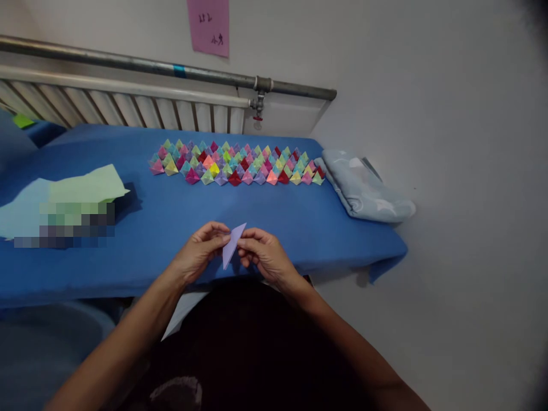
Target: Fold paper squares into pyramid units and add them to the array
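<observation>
Between both hands, above the front edge of the blue-covered table (171,200), is a folded piece of purple paper (233,245), tilted and narrow with pointed ends. My left hand (205,248) pinches its left side between thumb and fingers. From the right, my right hand (265,254) grips the other side in the same way. Behind the hands, several rows of small folded paper boats (235,178) in many colours stand along the table. Parts of the fingers behind the purple paper are hidden.
Loose green and light blue paper sheets (85,188) lie at the left, partly blurred out. A folded grey-blue cloth (368,191) rests at the right end by the wall. Behind the table are a radiator (124,105) and a metal pipe (128,63). A tub (55,342) stands lower left.
</observation>
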Available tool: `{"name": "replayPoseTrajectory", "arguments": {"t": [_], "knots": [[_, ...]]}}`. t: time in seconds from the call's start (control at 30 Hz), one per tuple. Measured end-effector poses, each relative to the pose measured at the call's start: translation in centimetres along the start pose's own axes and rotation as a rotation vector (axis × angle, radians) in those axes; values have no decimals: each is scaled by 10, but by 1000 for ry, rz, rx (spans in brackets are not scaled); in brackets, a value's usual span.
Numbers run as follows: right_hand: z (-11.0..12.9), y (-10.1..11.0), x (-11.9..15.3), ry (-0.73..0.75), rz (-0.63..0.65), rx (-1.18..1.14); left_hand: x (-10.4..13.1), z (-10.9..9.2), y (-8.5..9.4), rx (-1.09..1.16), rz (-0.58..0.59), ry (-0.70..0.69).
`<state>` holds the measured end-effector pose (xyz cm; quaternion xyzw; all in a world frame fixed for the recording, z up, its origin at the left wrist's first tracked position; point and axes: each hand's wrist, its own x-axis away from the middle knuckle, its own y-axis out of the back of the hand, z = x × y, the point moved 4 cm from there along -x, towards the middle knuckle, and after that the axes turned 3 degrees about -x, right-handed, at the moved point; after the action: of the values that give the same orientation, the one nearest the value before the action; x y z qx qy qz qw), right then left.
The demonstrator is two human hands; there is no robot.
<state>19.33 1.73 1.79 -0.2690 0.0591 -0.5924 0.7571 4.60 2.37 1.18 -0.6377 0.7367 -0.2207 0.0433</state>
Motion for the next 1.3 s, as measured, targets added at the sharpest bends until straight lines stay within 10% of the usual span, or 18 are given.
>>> {"name": "replayPoseTrajectory", "arguments": {"t": [0.3, 1.3], "knots": [[0, 4, 0, 62, -49, 94, 8, -7, -9, -370, 112, 9], [-1, 3, -1, 2, -9, 178, 14, -15, -16, -609, 30, -22]]}}
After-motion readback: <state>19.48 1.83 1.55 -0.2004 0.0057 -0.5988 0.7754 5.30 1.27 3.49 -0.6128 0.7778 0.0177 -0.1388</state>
